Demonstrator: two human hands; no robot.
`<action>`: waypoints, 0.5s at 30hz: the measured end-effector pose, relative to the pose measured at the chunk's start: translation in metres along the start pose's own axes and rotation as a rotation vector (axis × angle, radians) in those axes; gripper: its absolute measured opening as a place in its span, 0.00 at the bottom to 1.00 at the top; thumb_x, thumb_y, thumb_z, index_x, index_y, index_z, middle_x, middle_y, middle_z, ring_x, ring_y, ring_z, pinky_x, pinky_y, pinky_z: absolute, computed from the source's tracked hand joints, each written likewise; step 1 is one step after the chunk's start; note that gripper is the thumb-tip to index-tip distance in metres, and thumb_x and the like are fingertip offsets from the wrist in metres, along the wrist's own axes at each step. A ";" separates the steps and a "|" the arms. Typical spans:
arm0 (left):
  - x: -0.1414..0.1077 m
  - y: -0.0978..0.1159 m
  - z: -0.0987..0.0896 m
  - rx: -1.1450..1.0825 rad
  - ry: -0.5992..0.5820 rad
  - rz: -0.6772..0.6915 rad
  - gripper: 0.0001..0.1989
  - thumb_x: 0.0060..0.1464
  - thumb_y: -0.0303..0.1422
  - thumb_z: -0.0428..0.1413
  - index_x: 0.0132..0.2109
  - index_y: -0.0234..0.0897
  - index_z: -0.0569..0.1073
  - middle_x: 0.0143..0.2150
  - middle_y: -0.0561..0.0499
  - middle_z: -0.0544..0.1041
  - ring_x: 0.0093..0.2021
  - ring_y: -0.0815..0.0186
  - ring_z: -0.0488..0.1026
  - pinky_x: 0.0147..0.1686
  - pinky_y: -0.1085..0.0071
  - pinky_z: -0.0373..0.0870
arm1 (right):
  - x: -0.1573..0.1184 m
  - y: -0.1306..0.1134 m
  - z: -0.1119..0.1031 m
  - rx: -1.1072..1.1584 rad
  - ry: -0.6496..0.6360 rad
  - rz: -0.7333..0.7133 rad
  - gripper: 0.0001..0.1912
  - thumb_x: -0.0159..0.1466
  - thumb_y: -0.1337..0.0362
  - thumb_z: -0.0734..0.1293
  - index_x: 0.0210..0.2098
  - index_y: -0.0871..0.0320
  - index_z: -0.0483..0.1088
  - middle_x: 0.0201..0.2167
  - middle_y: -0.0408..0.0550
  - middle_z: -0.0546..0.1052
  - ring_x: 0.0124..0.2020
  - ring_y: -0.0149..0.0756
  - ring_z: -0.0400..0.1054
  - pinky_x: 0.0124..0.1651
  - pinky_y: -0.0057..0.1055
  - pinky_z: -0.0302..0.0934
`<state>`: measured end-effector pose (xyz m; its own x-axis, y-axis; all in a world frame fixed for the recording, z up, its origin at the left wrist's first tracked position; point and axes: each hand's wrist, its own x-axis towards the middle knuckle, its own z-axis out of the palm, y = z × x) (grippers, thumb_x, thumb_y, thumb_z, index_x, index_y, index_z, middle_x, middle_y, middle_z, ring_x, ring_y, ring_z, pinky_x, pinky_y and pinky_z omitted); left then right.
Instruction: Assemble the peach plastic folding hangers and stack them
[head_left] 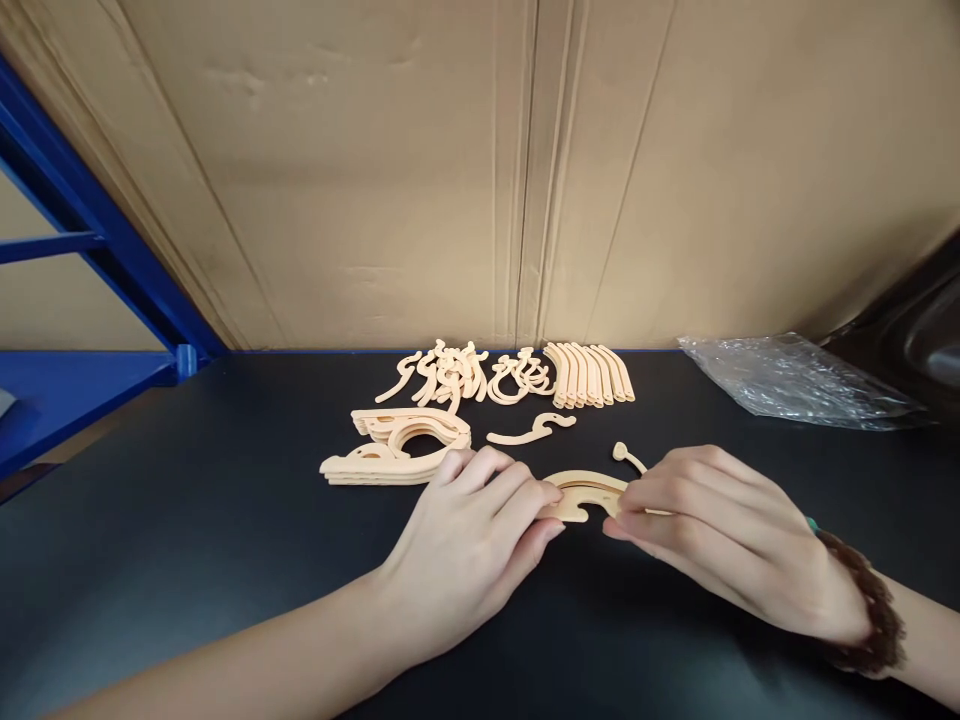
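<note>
My left hand (487, 520) pinches the left end of a cream plastic hanger piece (589, 490) above the black table. The fingers of my right hand (712, 530) are closed on the right end of that same piece. Two curved layers show between the hands, with a hooked notch on the lower side. A thin stem with a round knob (620, 452) sticks out beyond my right fingers; how it joins the piece is hidden. Just behind my left hand lies a stack of cream hanger pieces (397, 465). A single hooked arm (529, 433) rests behind the hands.
At the back of the black table (187, 560) lie a heap of hooked arms (450, 370), some curved hooks (510, 385) and a row of curved arms (589, 375). Clear plastic bag (795, 385) at back right, cardboard (360, 180) behind, blue frame (97, 220) on the left.
</note>
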<state>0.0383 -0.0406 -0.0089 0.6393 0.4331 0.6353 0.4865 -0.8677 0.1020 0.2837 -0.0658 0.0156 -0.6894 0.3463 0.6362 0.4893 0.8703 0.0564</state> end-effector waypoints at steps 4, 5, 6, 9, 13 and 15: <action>0.001 0.000 0.000 0.000 -0.003 -0.012 0.07 0.69 0.29 0.49 0.42 0.36 0.72 0.35 0.54 0.77 0.36 0.63 0.65 0.38 0.65 0.54 | 0.000 0.005 0.001 -0.051 -0.030 0.009 0.05 0.67 0.75 0.66 0.40 0.60 0.71 0.34 0.47 0.78 0.33 0.33 0.69 0.41 0.35 0.60; 0.002 0.000 -0.001 0.000 -0.008 -0.023 0.07 0.68 0.28 0.49 0.42 0.36 0.72 0.36 0.54 0.77 0.36 0.63 0.65 0.37 0.65 0.54 | 0.000 0.007 0.002 -0.059 -0.046 0.018 0.05 0.68 0.75 0.65 0.40 0.60 0.71 0.35 0.48 0.78 0.33 0.34 0.69 0.41 0.35 0.60; 0.002 0.001 -0.001 0.000 -0.012 -0.036 0.07 0.68 0.26 0.50 0.42 0.35 0.72 0.36 0.54 0.77 0.37 0.63 0.66 0.37 0.66 0.54 | 0.001 0.009 0.002 -0.064 -0.058 0.031 0.05 0.68 0.74 0.64 0.40 0.61 0.71 0.35 0.48 0.78 0.34 0.34 0.69 0.41 0.35 0.60; 0.003 0.000 -0.003 0.014 -0.015 -0.065 0.08 0.67 0.24 0.49 0.42 0.35 0.72 0.36 0.54 0.78 0.36 0.63 0.66 0.36 0.66 0.54 | 0.001 0.013 0.004 -0.049 -0.068 0.086 0.06 0.69 0.73 0.63 0.41 0.60 0.70 0.36 0.48 0.78 0.36 0.34 0.70 0.42 0.34 0.61; 0.005 -0.001 -0.005 0.073 0.019 -0.066 0.09 0.68 0.24 0.49 0.43 0.37 0.74 0.35 0.54 0.79 0.36 0.63 0.68 0.36 0.66 0.55 | 0.000 0.015 0.006 0.075 -0.088 0.255 0.03 0.69 0.67 0.66 0.42 0.56 0.70 0.36 0.45 0.79 0.36 0.35 0.72 0.41 0.32 0.63; 0.008 -0.001 -0.009 0.133 0.039 -0.042 0.09 0.68 0.24 0.50 0.44 0.37 0.74 0.34 0.55 0.80 0.36 0.64 0.70 0.36 0.65 0.55 | 0.001 0.017 0.006 0.173 -0.141 0.408 0.04 0.68 0.61 0.67 0.40 0.53 0.72 0.34 0.42 0.79 0.34 0.34 0.73 0.38 0.31 0.65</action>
<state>0.0377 -0.0381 0.0033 0.5939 0.4565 0.6625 0.5888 -0.8077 0.0287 0.2882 -0.0491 0.0123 -0.5306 0.7067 0.4680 0.6476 0.6942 -0.3141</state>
